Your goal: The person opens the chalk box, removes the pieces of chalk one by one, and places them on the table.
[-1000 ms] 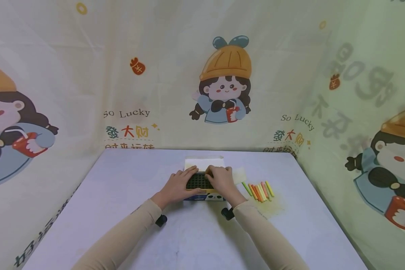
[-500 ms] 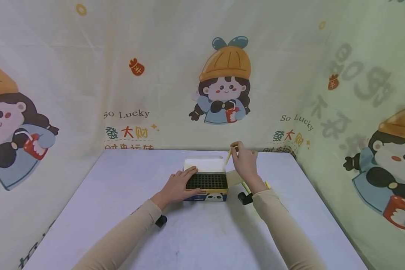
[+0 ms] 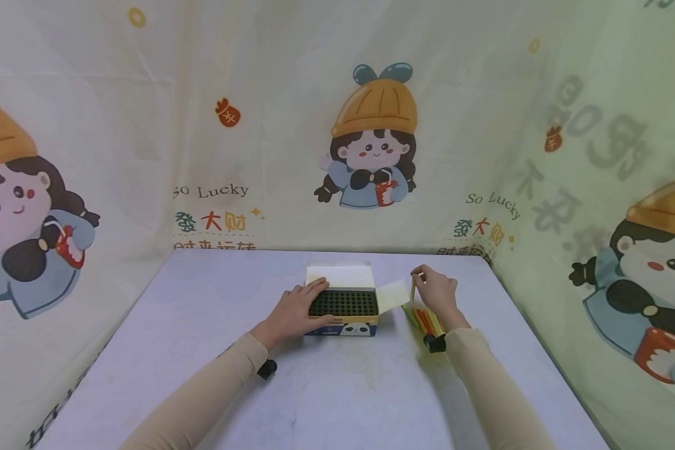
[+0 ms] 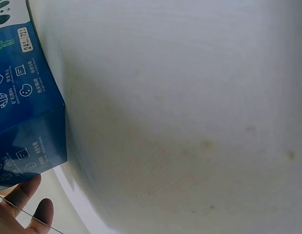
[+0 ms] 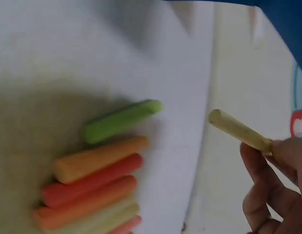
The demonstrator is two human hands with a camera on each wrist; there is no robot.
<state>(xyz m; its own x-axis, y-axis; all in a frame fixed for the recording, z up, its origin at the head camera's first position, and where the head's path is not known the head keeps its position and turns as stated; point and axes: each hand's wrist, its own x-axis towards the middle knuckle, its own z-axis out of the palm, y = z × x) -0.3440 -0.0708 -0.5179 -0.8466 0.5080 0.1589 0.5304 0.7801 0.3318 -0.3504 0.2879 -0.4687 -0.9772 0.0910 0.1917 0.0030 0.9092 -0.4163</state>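
My left hand [image 3: 294,310] holds the left end of a blue and yellow chalk box [image 3: 357,329], thumb at the front, fingers toward the back. A panda is printed on the box, and a black holed insert [image 3: 349,304] shows inside. In the left wrist view, fingertips [image 4: 42,212] show beside the box's blue end. My right hand [image 3: 437,294] pinches a pale yellow chalk stick [image 5: 238,130] by one end, above and right of the box. Below it a row of chalk sticks lies on the table, with a green stick [image 5: 124,121] and a red one [image 5: 92,180] among them.
The box's white lid [image 3: 340,275] stands raised at the back, and a side flap [image 3: 394,295] sticks out to the right. A white table [image 3: 315,387] bears everything, with a printed curtain [image 3: 281,125] behind. Black wrist cameras [image 3: 434,343] hang below the wrists.
My right hand has lifted from the box with the pale yellow chalk stick and moved right, over the chalk row. The left hand has stayed in place.
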